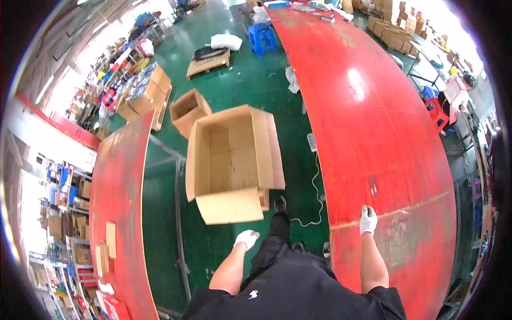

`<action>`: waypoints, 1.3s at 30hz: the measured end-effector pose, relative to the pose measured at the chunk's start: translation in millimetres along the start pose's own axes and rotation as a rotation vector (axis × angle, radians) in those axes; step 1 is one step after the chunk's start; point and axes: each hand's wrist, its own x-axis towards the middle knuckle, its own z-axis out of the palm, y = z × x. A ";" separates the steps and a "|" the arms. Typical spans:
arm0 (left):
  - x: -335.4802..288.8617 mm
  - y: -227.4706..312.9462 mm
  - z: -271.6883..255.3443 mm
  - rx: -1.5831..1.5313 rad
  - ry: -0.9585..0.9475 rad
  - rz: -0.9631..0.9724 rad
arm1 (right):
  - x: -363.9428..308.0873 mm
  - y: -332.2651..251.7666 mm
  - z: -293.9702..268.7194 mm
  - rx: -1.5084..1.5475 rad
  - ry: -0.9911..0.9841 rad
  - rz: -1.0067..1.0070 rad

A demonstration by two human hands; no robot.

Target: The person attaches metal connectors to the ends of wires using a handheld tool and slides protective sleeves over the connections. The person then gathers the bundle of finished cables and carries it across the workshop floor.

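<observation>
Both my hands wear white gloves. My left hand (pixel 247 239) hangs over the green floor just behind a large open cardboard box (pixel 229 154); its fingers are curled in and nothing shows in them. The box stands on the floor, flaps folded outward, and its inside looks bare. Above the near part of a long red table (pixel 368 138) is my right hand (pixel 368 219), also loosely closed with no object visible. Whether it touches the table top I cannot tell. One of my dark shoes (pixel 280 204) is forward, beside the box's near right corner.
A smaller open carton (pixel 189 110) stands behind the large one. To the left runs another red table (pixel 120 181) with cardboard pieces on it. A white cable (pixel 319 186) snakes along the floor beside the right table. Farther off are a blue stool (pixel 263 40) and a loaded pallet (pixel 209 61).
</observation>
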 end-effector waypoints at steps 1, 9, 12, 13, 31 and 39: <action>16.1 0.6 -1.4 -0.036 0.060 0.044 | 13.8 -21.4 22.1 -0.013 -0.027 -0.033; 159.0 32.4 -82.9 0.184 -0.166 0.066 | 58.7 -92.3 146.6 -0.833 -0.069 0.200; 205.7 47.1 -155.2 0.031 -0.170 0.045 | 89.3 -123.9 179.5 -0.994 -0.266 0.490; 214.2 63.8 -183.0 0.065 -0.126 0.066 | 95.6 -126.5 181.6 -1.055 -0.184 0.507; 250.1 10.5 -205.7 -0.013 -0.206 -0.031 | 121.3 -132.1 181.6 -0.939 0.011 0.672; 308.0 -65.7 -227.6 0.227 0.004 0.218 | 141.7 -154.9 210.4 -0.804 0.014 0.821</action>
